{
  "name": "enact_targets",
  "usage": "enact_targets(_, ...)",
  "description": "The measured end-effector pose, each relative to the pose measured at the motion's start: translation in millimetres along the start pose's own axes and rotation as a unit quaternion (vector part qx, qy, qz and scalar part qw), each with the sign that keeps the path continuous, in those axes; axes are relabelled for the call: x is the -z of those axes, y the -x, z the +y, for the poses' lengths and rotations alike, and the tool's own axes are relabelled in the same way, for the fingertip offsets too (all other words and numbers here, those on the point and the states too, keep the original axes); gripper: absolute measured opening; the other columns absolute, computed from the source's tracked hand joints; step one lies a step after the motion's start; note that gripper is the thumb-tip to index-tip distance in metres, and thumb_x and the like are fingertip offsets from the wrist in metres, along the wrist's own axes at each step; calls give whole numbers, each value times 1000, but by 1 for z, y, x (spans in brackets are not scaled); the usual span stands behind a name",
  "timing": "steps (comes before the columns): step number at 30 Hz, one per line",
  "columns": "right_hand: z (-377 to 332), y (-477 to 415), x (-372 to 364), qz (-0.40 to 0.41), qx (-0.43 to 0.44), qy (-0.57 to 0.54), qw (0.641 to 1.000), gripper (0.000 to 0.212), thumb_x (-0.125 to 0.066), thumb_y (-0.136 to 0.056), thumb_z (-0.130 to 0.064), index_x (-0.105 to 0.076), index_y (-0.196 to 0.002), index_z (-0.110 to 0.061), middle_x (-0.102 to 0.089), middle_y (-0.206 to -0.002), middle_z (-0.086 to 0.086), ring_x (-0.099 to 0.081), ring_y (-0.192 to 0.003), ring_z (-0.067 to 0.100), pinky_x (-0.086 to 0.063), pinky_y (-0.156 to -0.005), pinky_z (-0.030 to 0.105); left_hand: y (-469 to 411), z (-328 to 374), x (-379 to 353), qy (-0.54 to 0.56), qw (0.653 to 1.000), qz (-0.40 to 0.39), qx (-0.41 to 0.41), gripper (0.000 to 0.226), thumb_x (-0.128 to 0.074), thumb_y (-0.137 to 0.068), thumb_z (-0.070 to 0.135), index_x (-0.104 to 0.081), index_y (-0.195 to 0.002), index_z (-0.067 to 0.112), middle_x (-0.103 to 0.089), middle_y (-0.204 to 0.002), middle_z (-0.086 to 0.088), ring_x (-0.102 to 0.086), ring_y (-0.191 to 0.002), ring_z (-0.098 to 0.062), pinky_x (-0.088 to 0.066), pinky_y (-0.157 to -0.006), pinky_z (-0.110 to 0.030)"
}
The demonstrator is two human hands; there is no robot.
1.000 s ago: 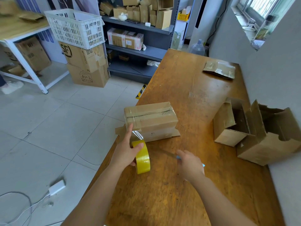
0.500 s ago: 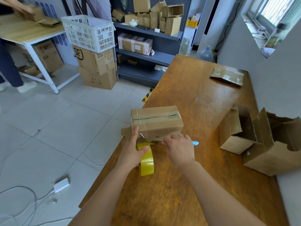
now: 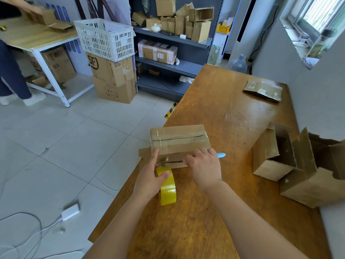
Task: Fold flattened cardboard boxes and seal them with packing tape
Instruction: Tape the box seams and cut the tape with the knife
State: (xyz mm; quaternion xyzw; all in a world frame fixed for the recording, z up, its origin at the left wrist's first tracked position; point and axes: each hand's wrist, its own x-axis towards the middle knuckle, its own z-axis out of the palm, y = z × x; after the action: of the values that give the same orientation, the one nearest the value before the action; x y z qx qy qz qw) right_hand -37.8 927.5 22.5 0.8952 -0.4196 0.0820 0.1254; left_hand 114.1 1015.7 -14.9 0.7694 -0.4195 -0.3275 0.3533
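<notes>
A small taped cardboard box sits near the left edge of the wooden table. My left hand holds a yellow tape roll just in front of the box, thumb on the roll and index finger pressed against the box's near face. A short strip of tape runs from roll to box. My right hand grips a cutter with a blue handle, its thin blade lying across the tape at the box's lower edge.
Two open folded boxes lie on their sides at the table's right. A flattened box lies at the far end. The wall runs along the right. Another person works at a table far left.
My right hand moved forward from mid-table to the box's near face and brought the cutter blade against the tape. My left hand drew the roll closer to the box.
</notes>
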Motion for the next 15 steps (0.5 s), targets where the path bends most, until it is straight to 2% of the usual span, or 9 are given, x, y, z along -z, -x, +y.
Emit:
enact_targets(5, -6, -4, 7, 7, 29, 36, 999, 31, -85, -54, -9, -57, -47, -20, -42, -48, -1, -43, -50, 22, -39, -55, 34, 1, -1, -2, -21, 1000, 14, -18, 83, -64, -90, 39, -8, -152, 43, -48, -142, 4, -49, -125, -16, -49, -98, -38)
enact_targets(8, -9, -6, 9, 24, 39, 38, 998, 22, -68, -55, -2, -56, -46, -18, -42, -47, 1, -43, -49, 22, -39, -54, 33, 1, 0, -2, -35, 999, 17, -24, 83, -63, -91, 40, -8, -152, 41, -47, -144, 4, -49, -127, -16, -48, -99, -36)
enact_targets(11, -11, -8, 10, 29, 49, 29, 998, 17, -55, -55, -4, -53, -44, -18, -42, -46, 1, -43, -48, 22, -37, -54, 32, 0, 1, -2, -43, 999, 19, -20, 83, -62, -91, 41, -7, -153, 41, -48, -144, 3, -49, -127, -17, -50, -97, -39)
enact_targets(15, -14, -14, 9, 32, 42, 34, 998, 19, -57, -53, -3, -50, -43, -18, -41, -44, 1, -42, -46, 21, -34, -55, 32, -4, 4, 0, -53, 998, 18, -17, 82, -62, -91, 41, -7, -152, 40, -48, -144, 2, -51, -125, -18, -53, -94, -40)
